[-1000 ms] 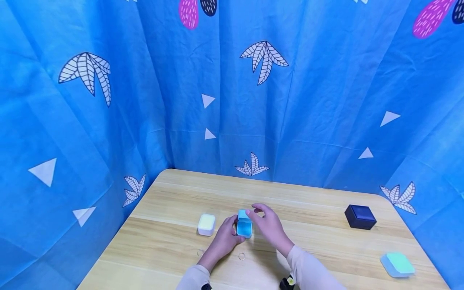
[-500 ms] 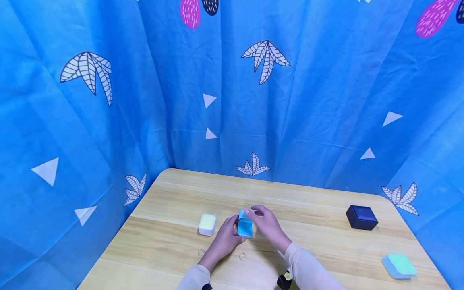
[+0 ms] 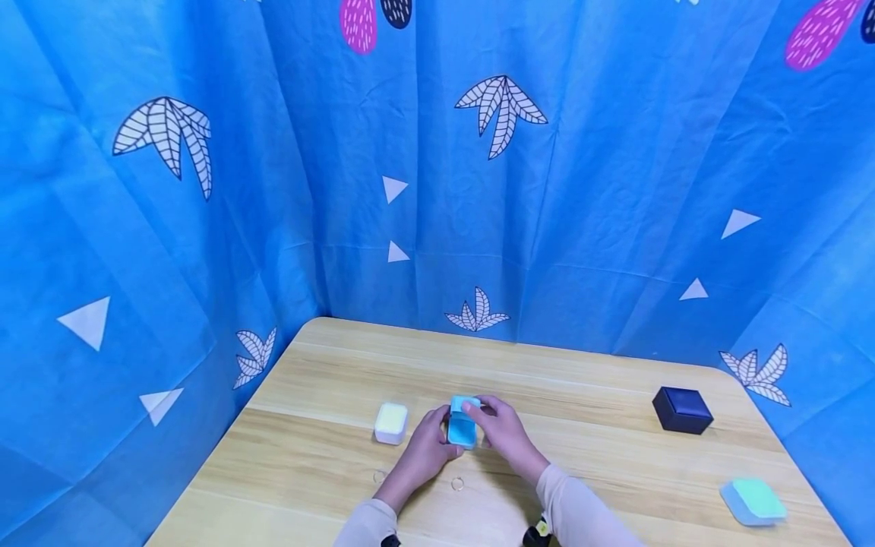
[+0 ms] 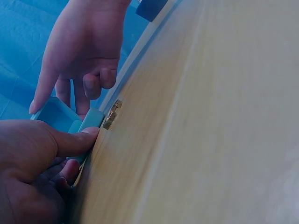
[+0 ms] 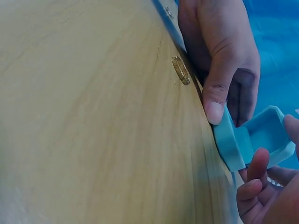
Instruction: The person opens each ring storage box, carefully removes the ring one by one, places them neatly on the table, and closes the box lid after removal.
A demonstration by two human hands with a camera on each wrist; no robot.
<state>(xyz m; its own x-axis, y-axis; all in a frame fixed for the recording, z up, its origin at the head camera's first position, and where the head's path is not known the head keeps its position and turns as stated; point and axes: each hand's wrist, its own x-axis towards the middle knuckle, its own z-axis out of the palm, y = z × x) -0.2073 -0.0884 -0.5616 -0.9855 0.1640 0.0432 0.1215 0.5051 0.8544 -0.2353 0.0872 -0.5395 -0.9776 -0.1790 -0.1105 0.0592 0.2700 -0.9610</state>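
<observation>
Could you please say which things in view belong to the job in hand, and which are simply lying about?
In the job:
open turquoise ring box, gripped by the left hand
its lid, touched by the right hand
probably a gold ring and a second gold ring

Lying about, it seems:
white box
dark blue box
light-blue box with green top

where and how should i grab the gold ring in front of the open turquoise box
Pinch opposite outer edges of the gold ring between thumb and fingertip. I'd come from above, slightly from the right: it appears to lie flat, so only a thin band rises from the table, and the left forearm is on its left.
</observation>
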